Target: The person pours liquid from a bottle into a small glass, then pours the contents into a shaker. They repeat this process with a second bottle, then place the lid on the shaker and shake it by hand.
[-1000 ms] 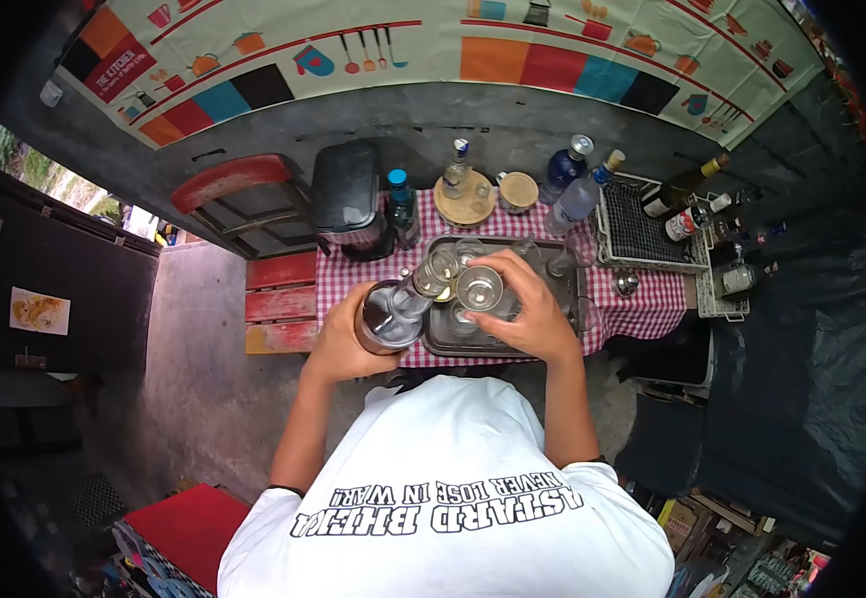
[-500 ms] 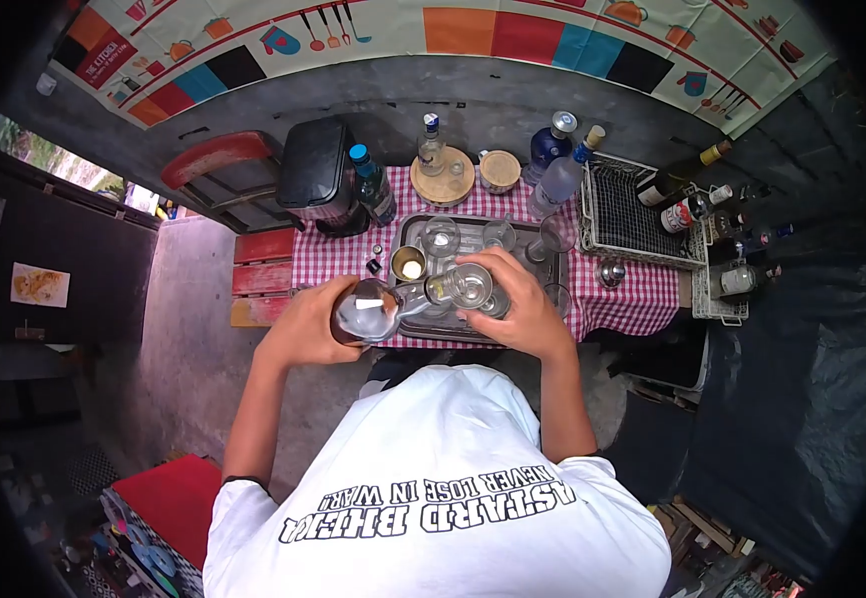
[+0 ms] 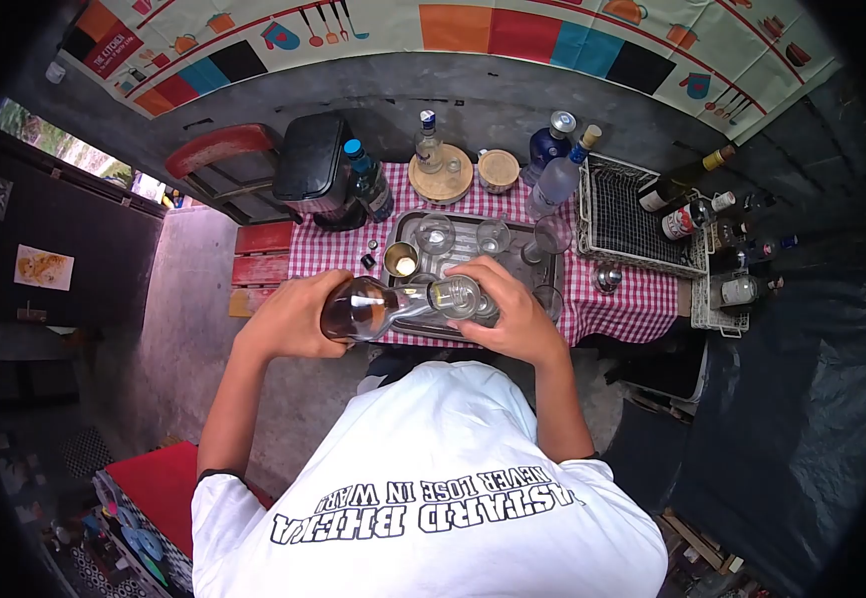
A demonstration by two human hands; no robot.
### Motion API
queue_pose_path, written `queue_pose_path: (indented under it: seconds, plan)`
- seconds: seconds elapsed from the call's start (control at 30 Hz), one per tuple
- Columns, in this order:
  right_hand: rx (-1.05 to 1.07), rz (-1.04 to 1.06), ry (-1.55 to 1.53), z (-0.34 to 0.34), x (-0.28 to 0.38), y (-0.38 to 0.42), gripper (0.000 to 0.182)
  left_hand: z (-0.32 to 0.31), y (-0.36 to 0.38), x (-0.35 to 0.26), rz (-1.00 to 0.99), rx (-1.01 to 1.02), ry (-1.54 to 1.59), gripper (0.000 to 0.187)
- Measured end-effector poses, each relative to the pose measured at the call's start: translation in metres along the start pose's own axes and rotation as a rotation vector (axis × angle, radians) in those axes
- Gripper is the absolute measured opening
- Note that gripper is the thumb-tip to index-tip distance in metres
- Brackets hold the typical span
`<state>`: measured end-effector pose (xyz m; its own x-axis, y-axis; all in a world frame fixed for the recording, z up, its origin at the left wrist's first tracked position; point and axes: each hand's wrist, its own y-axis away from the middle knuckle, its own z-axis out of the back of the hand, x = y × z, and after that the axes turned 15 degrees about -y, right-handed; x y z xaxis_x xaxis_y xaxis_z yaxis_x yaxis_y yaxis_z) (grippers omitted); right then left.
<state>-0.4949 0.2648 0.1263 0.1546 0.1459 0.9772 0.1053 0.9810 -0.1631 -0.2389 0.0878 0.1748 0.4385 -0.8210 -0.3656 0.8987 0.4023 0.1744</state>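
Observation:
My left hand (image 3: 298,317) is wrapped round a glass bottle (image 3: 358,309) with brown liquid inside. The bottle lies tilted over on its side, its neck pointing right. Closed round a clear drinking glass (image 3: 455,297) is my right hand (image 3: 513,314); the bottle's mouth overlaps this glass in the view. Both are held above the front of a metal tray (image 3: 468,216). On the tray, a gold-coloured metal cup (image 3: 401,260) stands at the left, and several clear glasses, including a round one (image 3: 435,234) and a stemmed one (image 3: 552,235), are spread about.
Behind the tray are a blue-capped bottle (image 3: 368,181), a round wooden board (image 3: 440,181) bearing a bottle, and a frosted bottle (image 3: 554,186). A wire basket (image 3: 592,224) is at the right, with several bottles beyond it. A metal jigger-like piece (image 3: 607,279) sits on the checked tablecloth (image 3: 632,304).
Both hands have shifted slightly left. The glass leans more toward the bottle, and the brown liquid now shows more in the bottle's body.

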Motion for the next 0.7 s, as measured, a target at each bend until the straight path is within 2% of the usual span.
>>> queue_pose_path:
  seconds: [0.23, 0.37, 0.43, 0.7]
  plan:
    - [-0.01, -0.018, 0.0, 0.004, -0.004, 0.002, 0.056, 0.014, -0.005, -0.011, 0.06, 0.113, -0.08, 0.071]
    - [-0.008, -0.018, -0.006, 0.004, -0.006, 0.002, 0.056, 0.013, -0.004, -0.008, 0.036, 0.092, -0.103, 0.071]
    - [-0.009, -0.025, -0.01, 0.004, -0.005, 0.001, 0.056, 0.009, -0.005, -0.004, 0.059, 0.106, -0.125, 0.077]
    - [-0.026, 0.014, 0.022, 0.002, -0.014, 0.002, 0.055, 0.013, -0.008, -0.005, 0.058, 0.129, -0.13, 0.075]
